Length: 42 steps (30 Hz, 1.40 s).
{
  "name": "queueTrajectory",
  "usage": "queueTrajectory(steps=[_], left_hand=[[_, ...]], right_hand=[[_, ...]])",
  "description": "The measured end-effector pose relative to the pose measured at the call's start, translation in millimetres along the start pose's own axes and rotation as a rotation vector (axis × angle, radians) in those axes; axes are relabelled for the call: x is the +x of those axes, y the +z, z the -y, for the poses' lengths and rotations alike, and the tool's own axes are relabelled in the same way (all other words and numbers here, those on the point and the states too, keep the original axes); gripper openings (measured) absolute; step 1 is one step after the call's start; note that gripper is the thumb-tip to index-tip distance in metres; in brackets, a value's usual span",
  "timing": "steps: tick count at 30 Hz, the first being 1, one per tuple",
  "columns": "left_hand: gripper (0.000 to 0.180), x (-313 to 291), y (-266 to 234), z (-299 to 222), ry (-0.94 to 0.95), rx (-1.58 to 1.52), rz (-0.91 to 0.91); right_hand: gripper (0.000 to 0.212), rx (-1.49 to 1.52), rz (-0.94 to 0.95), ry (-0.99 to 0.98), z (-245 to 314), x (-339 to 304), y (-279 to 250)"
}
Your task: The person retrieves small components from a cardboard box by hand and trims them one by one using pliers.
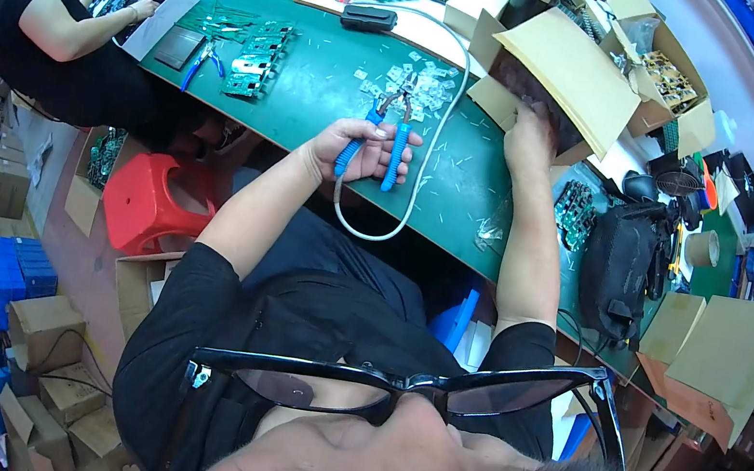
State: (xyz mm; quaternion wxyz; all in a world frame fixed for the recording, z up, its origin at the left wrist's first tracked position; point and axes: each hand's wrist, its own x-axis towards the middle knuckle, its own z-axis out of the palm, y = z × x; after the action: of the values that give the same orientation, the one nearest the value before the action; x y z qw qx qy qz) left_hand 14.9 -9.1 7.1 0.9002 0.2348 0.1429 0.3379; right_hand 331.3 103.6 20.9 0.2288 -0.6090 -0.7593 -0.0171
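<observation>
L hand (pixel 365 151) grips pliers (pixel 399 146), w/ handles spread, long axis aimed away from wearer, tips by pale bits (pixel 432 97) on bench (pixel 470 167). R hand (pixel 533 140), nearer the box (pixel 568 69) to R of pliers, reaches in; fingers hidden, can't tell its grip.

On my remote feed, a red plastic stool (pixel 143 205) stands near a green-topped desk (pixel 317 80) on reddish floor (pixel 105 283).
</observation>
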Motion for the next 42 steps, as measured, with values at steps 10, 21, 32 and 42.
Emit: queueTrajectory(steps=[10, 21, 32, 42], left_hand=[[0.054, 1.0, 18.7, 5.2, -0.054, 0.301, -0.293], [0.053, 0.2, 78.2, -1.4, -0.073, 1.129, -0.440], [0.044, 2.9, 84.5, 2.5, -0.091, 1.362, -0.569], [0.036, 1.6, 98.0, -0.1, -0.082, 1.585, -0.640]], right_hand=[[0.017, 1.680, 0.345, 0.344, 46.3, -18.4, -0.2], [0.014, 1.993, 0.432, 0.328, 60.4, -24.9, -30.2], [0.012, 1.839, 0.411, 0.309, 64.6, -27.5, -25.9], [0.011, 1.805, 0.406, 0.321, 63.7, -27.9, -17.8]])
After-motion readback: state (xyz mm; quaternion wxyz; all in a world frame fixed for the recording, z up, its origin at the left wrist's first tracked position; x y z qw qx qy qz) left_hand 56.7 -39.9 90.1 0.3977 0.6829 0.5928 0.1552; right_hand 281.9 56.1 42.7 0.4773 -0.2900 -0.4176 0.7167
